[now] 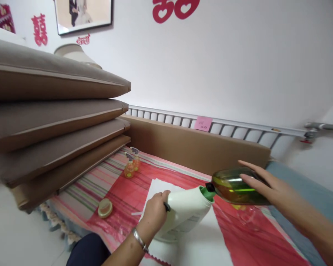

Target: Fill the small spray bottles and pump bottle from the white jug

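My left hand (155,211) is closed around the handle side of a pale white-green plastic jug (187,207), tilted with its green-rimmed mouth toward the upper right. A small black piece (167,207) sticks out by my left fingers; I cannot tell its kind. My right hand (262,184) grips a clear green bottle (235,186) lying nearly sideways. Its black neck meets the jug's green opening, and yellowish-brown liquid shows inside. A white sheet (205,244) lies under the jug on the red-striped cover (119,195).
Two orange spray bottles (129,168) stand left of the jug, and a round lid (105,208) lies nearer. Stacked cushions (58,122) rise on the left. A brown backrest (177,144) and radiator (161,117) run along the back. Clear plastic (246,216) lies below the bottle.
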`<action>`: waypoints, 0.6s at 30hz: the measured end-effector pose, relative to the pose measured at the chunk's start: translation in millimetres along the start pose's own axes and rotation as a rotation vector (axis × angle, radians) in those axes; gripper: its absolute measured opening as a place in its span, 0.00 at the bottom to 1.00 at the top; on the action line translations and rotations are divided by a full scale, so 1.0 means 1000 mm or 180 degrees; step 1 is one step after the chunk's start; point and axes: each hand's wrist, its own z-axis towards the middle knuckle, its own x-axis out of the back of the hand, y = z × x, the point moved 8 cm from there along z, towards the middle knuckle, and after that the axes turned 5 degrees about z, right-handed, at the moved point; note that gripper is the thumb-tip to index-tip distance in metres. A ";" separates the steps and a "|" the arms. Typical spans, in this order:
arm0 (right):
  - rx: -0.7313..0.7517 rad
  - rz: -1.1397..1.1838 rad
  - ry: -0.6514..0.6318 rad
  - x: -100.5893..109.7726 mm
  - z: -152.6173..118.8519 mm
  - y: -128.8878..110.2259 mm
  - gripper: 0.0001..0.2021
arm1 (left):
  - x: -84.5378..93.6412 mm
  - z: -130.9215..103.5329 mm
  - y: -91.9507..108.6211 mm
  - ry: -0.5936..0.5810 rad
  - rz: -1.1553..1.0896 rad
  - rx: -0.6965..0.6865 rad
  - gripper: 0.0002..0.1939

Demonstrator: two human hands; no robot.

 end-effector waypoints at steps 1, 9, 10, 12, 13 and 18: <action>-0.0256 0.0586 0.0072 0.000 -0.004 0.022 0.26 | 0.001 0.000 -0.004 0.0020 -0.0141 0.0015 0.22; -0.2003 0.3854 0.0531 -0.060 -0.066 0.199 0.10 | 0.002 0.006 -0.038 0.0447 -0.1407 0.0225 0.22; -0.2093 0.4041 0.0559 -0.064 -0.069 0.209 0.09 | 0.004 0.009 -0.037 0.0528 -0.1453 0.0202 0.22; -0.2181 0.4325 0.0625 -0.066 -0.072 0.225 0.08 | 0.008 0.018 -0.034 0.0655 -0.1483 0.0306 0.22; -0.2161 0.4414 0.0641 -0.066 -0.071 0.232 0.09 | 0.009 0.024 -0.033 0.0695 -0.1475 0.0433 0.23; -0.1742 0.4305 0.0614 -0.064 -0.064 0.258 0.12 | -0.004 0.062 -0.028 0.0947 -0.1529 0.0707 0.23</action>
